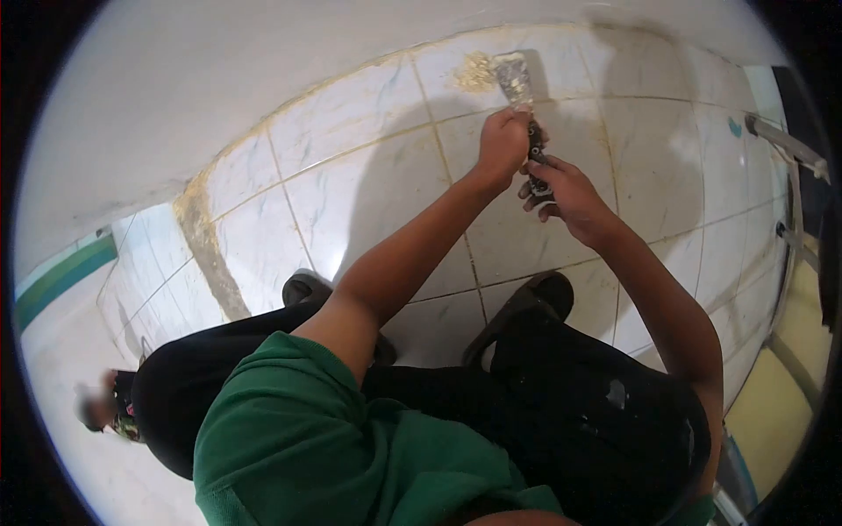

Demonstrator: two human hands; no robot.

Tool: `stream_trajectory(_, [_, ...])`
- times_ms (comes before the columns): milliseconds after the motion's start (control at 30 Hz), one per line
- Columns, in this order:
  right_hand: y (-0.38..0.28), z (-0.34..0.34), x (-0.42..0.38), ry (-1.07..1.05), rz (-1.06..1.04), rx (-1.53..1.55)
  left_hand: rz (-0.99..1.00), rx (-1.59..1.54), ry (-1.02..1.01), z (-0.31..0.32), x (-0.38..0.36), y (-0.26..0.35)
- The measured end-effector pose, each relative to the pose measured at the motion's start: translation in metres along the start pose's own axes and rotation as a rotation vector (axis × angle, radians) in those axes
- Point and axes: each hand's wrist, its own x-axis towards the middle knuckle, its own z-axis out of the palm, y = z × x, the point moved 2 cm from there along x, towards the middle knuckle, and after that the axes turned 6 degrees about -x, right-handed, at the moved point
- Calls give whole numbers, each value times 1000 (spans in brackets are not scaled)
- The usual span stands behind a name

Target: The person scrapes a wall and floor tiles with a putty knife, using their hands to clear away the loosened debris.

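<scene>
Both my hands grip the dark handle of a putty knife [515,81], its wide blade smeared with pale material. My left hand [505,145] is closed near the blade end of the handle. Lower on the same handle, my right hand [568,195] wraps its fingers round the end. The blade lies over the white tiled floor [368,188], close to the foot of the wall. Beside the blade's left edge is a patch of yellowish crumbs [475,72].
A white wall [219,79] curves along the far side. Yellowish residue [197,206] runs along the tile edge at left. My shoes [551,294] stand on the tiles. At right are a metal ladder-like frame [789,145] and yellow panels [772,412]. Another person [118,403] shows at lower left.
</scene>
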Motion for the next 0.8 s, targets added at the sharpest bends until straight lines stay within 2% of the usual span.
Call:
stream_trajectory(67, [-6,0,-3,-31,-17,-14,7,-41,-28,2,12,18])
stream_trajectory(100, [-8,1,-5,-48,-29,-11,23,-24,-154,2,18,30])
stream_trajectory(200, [-11,1,-9,-108,-50,-40,-34,386,-424,2,27,71])
stream_trajectory(300, [-8,-3,-5,-129,-48,-170,-127,898,-512,-13,8,110])
stream_trajectory(367, [-3,-6,3,-106,-64,-300,-197,1330,-562,-40,-6,129])
stream_trajectory(433, [4,-6,13,-65,-87,-450,-330,1531,-640,-88,-23,158])
stream_trajectory(467, [6,-4,17,-72,-101,-475,-271,1865,-676,-101,-40,184])
stream_trajectory(533, [10,4,26,-97,-123,-531,-512,1713,-380,-146,-69,228])
stream_trajectory(567, [11,9,30,-120,-104,-544,-453,1852,-273,-152,-85,246])
stream_trajectory(667, [3,23,34,-163,-111,-630,-326,1903,-280,-214,-93,270])
stream_trajectory(767, [-2,30,37,-145,-117,-651,-298,1793,-100,-288,-88,270])
stream_trajectory(800, [-3,30,36,-127,-116,-667,-213,1865,-26,-315,-84,266])
